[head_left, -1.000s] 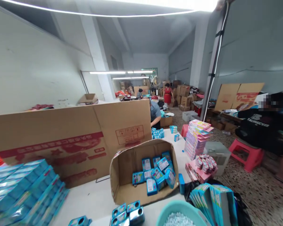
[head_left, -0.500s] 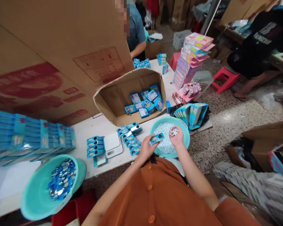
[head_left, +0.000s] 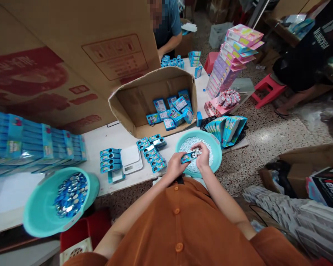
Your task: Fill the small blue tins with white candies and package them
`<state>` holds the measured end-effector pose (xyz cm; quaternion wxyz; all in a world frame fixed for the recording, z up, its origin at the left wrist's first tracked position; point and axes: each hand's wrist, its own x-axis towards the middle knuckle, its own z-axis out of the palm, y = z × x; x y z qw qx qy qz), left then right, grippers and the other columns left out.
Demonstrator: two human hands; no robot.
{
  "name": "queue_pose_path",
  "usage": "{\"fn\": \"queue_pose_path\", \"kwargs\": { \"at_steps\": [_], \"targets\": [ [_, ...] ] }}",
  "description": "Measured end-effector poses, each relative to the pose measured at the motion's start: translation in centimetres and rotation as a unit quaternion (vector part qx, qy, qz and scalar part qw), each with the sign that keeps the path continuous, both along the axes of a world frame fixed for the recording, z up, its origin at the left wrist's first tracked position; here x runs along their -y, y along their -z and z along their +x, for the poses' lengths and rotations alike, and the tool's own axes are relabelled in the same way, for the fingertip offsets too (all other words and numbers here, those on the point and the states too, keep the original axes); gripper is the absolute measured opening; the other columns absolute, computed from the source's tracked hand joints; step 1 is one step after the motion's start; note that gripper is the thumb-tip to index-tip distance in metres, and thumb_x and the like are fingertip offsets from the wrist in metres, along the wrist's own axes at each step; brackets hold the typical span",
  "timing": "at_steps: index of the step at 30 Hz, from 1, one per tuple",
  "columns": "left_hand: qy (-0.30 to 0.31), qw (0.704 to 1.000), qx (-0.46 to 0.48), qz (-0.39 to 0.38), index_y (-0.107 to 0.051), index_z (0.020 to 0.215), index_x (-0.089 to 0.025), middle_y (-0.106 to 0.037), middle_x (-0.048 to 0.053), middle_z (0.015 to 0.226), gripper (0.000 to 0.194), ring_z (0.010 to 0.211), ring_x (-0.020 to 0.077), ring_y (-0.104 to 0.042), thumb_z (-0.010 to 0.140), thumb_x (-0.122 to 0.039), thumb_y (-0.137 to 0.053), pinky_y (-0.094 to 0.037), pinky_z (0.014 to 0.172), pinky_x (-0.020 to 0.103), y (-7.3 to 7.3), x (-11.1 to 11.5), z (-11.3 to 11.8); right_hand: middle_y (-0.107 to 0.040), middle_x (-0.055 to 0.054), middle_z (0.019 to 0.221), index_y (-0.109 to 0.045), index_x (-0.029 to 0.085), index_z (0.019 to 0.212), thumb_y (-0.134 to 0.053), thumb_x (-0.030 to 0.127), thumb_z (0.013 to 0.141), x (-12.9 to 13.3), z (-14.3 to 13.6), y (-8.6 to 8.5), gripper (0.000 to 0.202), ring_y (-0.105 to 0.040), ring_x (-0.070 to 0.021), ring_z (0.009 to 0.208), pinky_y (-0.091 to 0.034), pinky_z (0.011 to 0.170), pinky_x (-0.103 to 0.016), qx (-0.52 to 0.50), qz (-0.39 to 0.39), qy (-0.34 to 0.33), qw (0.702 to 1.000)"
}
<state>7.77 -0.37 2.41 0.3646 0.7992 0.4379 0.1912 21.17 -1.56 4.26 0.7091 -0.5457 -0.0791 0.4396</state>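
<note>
My left hand [head_left: 174, 167] is closed around a small blue box [head_left: 186, 158] with a round dark opening at its end. At that opening is my right hand [head_left: 203, 158], its fingers curled round several small white pellets [head_left: 195, 152]. Both hands are over a teal basin [head_left: 217, 147] filled with the same kind of pellets. Left of it, rows of blue boxes with round openings [head_left: 156, 161] lie on the white table [head_left: 105, 189]. A white scale [head_left: 131, 159] sits beside them, with another short stack of blue boxes [head_left: 110, 160] at its left.
Behind the basin a cardboard box [head_left: 122, 107] lies with several blue boxes inside. At the left stands another teal basin [head_left: 33, 218] with blue and silver pieces. A tall stack of pink cartons [head_left: 227, 66] rises at the back right. Two other people sit nearby.
My right hand, palm up with the pellets before, has turned and moved left to the blue box's opening. The left hand still holds the box. The camera view has shifted slightly.
</note>
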Motion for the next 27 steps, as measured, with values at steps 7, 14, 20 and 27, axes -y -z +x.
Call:
{"fn": "queue_pose_path", "kwargs": {
  "at_steps": [7, 14, 20, 27],
  "targets": [
    [-0.010, 1.000, 0.011, -0.021, -0.061, 0.108, -0.022, -0.066, 0.006, 0.106, 0.037, 0.102, 0.0249, -0.059, 0.072, -0.023, -0.071, -0.047, 0.091, 0.039, 0.2, 0.3, 0.6, -0.053, 0.003, 0.047, -0.053, 0.019, 0.056, -0.052, 0.041, 0.080, 0.3, 0.3, -0.3, 0.032, -0.055, -0.0120, 0.051, -0.045, 0.061, -0.027, -0.006, -0.010, 0.024, 1.000],
    [-0.014, 0.997, 0.074, -0.018, -0.061, 0.111, -0.022, -0.066, 0.006, 0.109, 0.041, 0.103, 0.0227, -0.060, 0.071, -0.024, -0.071, -0.047, 0.092, 0.036, 0.1, 0.9, 1.2, -0.054, 0.002, 0.052, -0.055, 0.019, 0.060, -0.051, 0.044, 0.081, 1.1, 0.2, -1.1, 0.033, -0.053, -0.0113, 0.053, -0.043, 0.057, -0.024, 0.056, -0.003, 0.028, 0.998],
    [-0.017, 0.998, 0.030, -0.053, -0.063, 0.107, -0.021, -0.068, 0.007, 0.107, 0.038, 0.100, 0.0247, -0.063, 0.069, -0.022, -0.072, -0.049, 0.088, 0.038, 1.9, 0.6, 2.2, -0.055, 0.002, 0.057, -0.054, 0.019, 0.063, -0.049, 0.045, 0.080, 0.8, 0.4, 0.1, 0.031, -0.053, -0.0113, 0.056, -0.043, 0.060, -0.024, 0.074, -0.041, 0.025, 0.996],
    [-0.006, 0.992, 0.104, -0.074, -0.061, 0.106, -0.022, -0.068, 0.004, 0.107, 0.036, 0.101, 0.0222, -0.062, 0.071, -0.025, -0.070, -0.048, 0.089, 0.034, 1.2, 0.5, 3.2, -0.056, 0.001, 0.063, -0.055, 0.020, 0.066, -0.045, 0.041, 0.082, 1.6, 0.6, -1.4, 0.028, -0.055, -0.0121, 0.063, -0.044, 0.065, -0.025, 0.128, 0.001, 0.031, 0.991]
  ]
}}
